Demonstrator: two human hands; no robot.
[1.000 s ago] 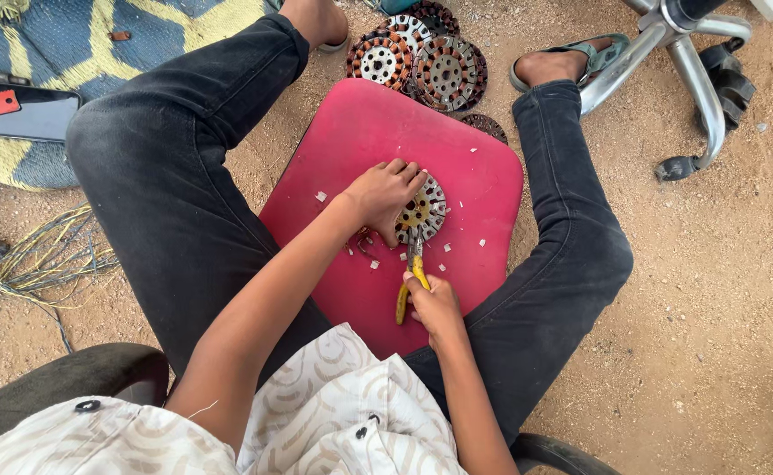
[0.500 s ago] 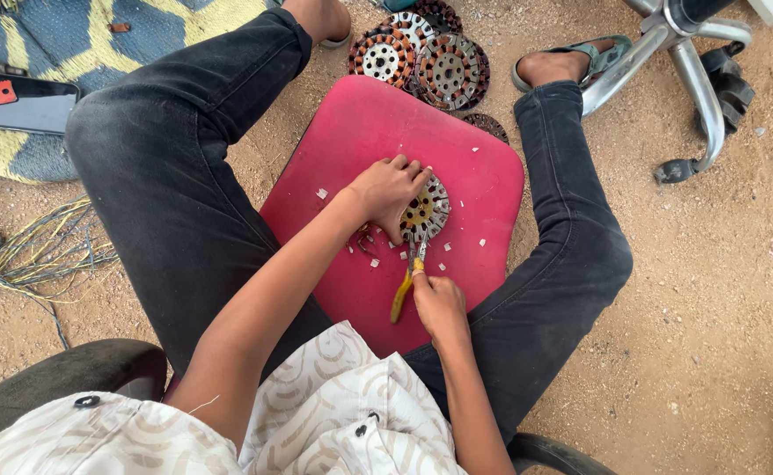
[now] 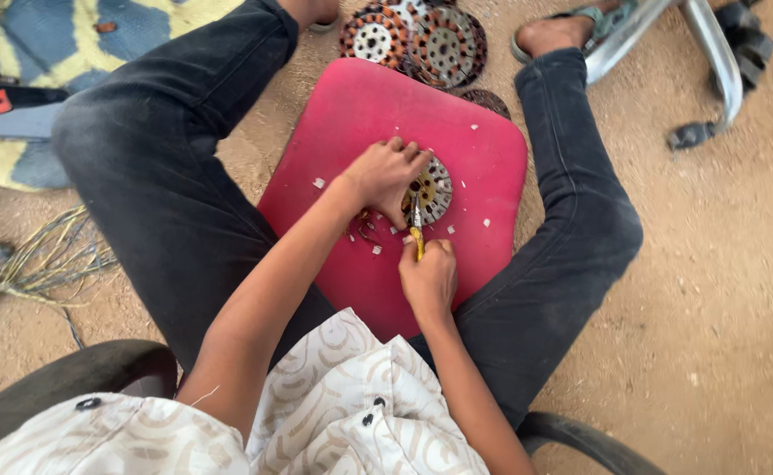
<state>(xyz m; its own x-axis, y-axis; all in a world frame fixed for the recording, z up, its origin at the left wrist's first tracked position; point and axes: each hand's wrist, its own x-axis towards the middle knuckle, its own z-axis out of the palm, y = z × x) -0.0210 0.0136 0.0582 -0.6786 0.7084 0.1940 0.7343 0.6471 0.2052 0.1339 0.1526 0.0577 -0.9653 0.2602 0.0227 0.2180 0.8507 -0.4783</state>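
Nearest the camera: patterned cream shirt with dark buttons, and both forearms reaching forward from it. A dark curved chair edge sits low left.

Right hand: fingers wrapped tight around the yellow handle of a small tool. The tool's metal tip points away from the body and meets the near edge of the round metal disc. Whether the tip goes into a slot or only touches the rim cannot be told.

Left hand: fingers curled over the left part of the disc, pressing it down and clamped on it. The disc lies flat on the red board, slightly right of the board's middle.

Red board: rounded corners, resting between the knees on the legs in dark trousers. Small white chips are scattered over it, most near the disc. A short tangle of thin wire lies just left of the tool.

Beyond the board's far edge: a pile of similar perforated discs on the sandy ground, between the two feet. A sandal shows on the foot at upper right, touching a metal chair base.

Far left: blue and yellow mat, a flat grey and red object on it, loose dry fibres on the ground below.
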